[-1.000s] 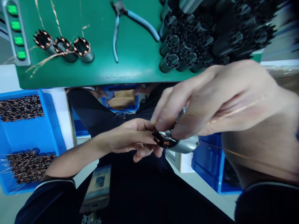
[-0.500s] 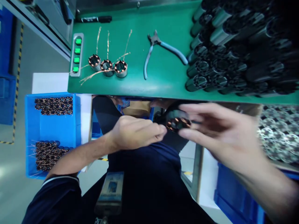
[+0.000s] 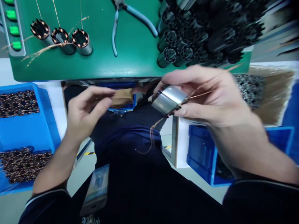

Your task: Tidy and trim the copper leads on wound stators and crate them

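Observation:
My right hand (image 3: 210, 93) grips a motor stator (image 3: 169, 99) between thumb and fingers, in front of the bench edge. The stator is tilted, its silver outer wall facing me. A thin copper wire curls down from its lower end, and other wires run back across my right palm. My left hand (image 3: 86, 109) hangs to the left, apart from the stator, thumb and fingers separated and nothing visible between them. Three wound stators (image 3: 86, 48) with long copper leads stand on the green bench mat (image 3: 105, 63). Blue-handled cutting pliers (image 3: 142, 21) lie right of them.
Many black-ended stators (image 3: 168, 56) crowd the bench's right side. A holder with green pieces (image 3: 22, 34) lies at the left. Wound stators fill parts of a blue bin (image 3: 25, 130) at lower left. Another blue bin (image 3: 201, 146) stands at right, below small metal rings (image 3: 251, 88).
My left hand has opened and moved left, away from the stator. My right hand has turned the stator so its silver side shows, with a wire hanging. The view has shifted right.

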`<state>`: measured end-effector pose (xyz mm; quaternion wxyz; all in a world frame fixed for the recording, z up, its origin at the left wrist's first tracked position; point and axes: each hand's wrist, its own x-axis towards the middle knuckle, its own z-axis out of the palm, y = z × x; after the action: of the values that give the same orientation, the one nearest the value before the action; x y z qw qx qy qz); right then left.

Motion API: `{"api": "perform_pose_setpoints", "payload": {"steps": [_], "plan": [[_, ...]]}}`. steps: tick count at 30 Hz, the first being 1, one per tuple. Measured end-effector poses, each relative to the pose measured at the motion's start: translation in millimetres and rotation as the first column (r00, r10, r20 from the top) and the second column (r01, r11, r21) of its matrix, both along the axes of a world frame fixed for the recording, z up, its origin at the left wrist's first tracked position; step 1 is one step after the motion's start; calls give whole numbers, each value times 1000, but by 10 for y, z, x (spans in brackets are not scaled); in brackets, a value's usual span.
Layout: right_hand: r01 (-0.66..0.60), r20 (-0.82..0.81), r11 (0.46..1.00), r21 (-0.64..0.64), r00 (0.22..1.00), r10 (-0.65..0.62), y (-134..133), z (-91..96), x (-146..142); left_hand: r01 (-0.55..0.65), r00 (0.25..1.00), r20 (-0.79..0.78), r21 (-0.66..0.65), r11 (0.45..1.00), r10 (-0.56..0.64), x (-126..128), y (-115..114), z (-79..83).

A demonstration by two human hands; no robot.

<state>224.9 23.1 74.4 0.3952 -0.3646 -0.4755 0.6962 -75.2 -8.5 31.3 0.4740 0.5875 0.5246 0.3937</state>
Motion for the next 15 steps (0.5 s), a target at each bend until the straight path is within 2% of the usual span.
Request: {"api": "perform_pose_setpoints", "payload": {"steps": [1,2,3,5,6,7,8,10,13,14,15], "plan": [[-60,41,997,50,997,58,67,91,-3,73,990,129,-107,992,-59,47,84,-53],[-118,95,989,84,989,110,131,177,-10,215,950,274,-229,949,-150,105,155,-91],[-175,153,979,108,976,158,190,255,-18,386,877,423,-332,861,-230,167,203,-114],[-292,271,949,115,929,253,285,379,-25,660,697,657,-430,616,-289,282,231,-117],[-348,320,931,108,899,299,321,421,-23,736,629,727,-443,512,-275,325,220,-107],[-394,358,914,93,870,338,352,452,-21,780,585,769,-447,438,-257,357,201,-96],[-429,381,899,89,849,368,380,474,-22,802,561,792,-448,394,-242,378,180,-88],[-471,406,875,115,826,391,439,506,-43,817,542,809,-443,370,-228,400,152,-90],[-525,419,836,163,804,423,520,544,-110,814,545,802,-437,382,-244,431,144,-122],[-525,424,837,154,801,424,525,546,-129,805,557,790,-437,402,-257,442,142,-129],[-502,427,854,135,807,407,508,534,-140,780,586,759,-433,451,-285,450,138,-130]]}}
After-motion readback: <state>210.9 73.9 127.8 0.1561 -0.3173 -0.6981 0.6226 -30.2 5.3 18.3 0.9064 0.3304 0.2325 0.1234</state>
